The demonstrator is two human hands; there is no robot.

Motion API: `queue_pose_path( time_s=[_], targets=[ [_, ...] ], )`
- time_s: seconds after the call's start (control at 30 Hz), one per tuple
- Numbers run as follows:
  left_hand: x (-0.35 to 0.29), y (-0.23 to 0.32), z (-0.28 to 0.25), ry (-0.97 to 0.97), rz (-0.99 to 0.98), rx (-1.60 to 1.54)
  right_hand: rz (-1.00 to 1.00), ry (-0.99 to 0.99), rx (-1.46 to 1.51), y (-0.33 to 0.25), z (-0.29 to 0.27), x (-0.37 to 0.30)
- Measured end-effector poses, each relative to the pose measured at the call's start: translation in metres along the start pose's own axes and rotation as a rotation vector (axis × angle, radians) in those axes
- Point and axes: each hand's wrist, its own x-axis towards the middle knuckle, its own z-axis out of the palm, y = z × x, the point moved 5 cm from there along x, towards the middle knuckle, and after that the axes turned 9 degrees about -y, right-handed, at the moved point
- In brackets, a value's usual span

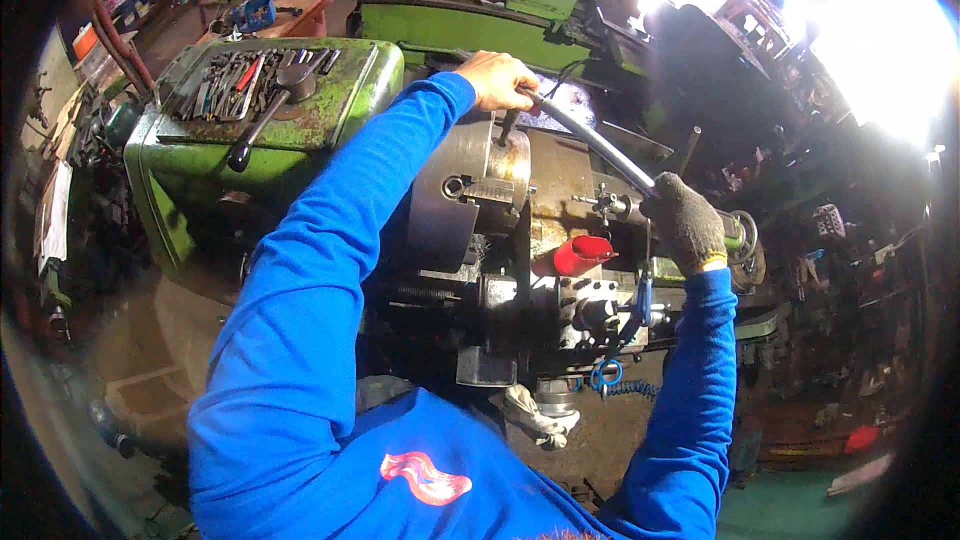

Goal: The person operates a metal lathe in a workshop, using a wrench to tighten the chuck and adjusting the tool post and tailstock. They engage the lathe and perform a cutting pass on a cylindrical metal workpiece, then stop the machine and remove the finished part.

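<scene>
My bare left hand [496,80] is closed over the far end of a long steel pipe [595,143], above the lathe chuck [440,205]. My right hand [690,225], in a dark knitted glove, is wrapped round the pipe's near right end. Beneath my left hand a short upright tool, apparently a chuck key [508,126], stands at the chuck's top; how it joins the pipe is hidden by my fingers. A round metal workpiece [515,168] sits against the chuck jaws. Below the pipe, a red cup-like container [583,255] rests by the tool post [592,312].
The green headstock [365,90] carries a lever [265,125] and several loose hand tools [225,83]. A blue coiled hose [630,388] and a white rag [540,415] hang near my body. Another green machine [450,28] stands behind; bright light glares at upper right.
</scene>
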Motion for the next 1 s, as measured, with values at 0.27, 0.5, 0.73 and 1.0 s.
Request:
queue_pose_path(
  time_s=[0.27,0.5,0.73,1.0],
  targets=[
    [0.015,-0.007,0.007,-0.038,0.077,-0.006,-0.087,0.004,0.108,-0.06,-0.038,-0.035],
    [0.033,-0.034,0.02,0.015,0.009,0.081,-0.275,0.07,0.104,-0.116,-0.059,-0.056],
    [0.041,-0.029,0.025,0.009,0.08,0.112,-0.294,0.049,0.039,-0.146,-0.051,-0.069],
    [0.09,-0.002,0.047,-0.023,0.021,0.206,-0.169,0.084,-0.006,-0.074,-0.034,-0.055]
  ],
)
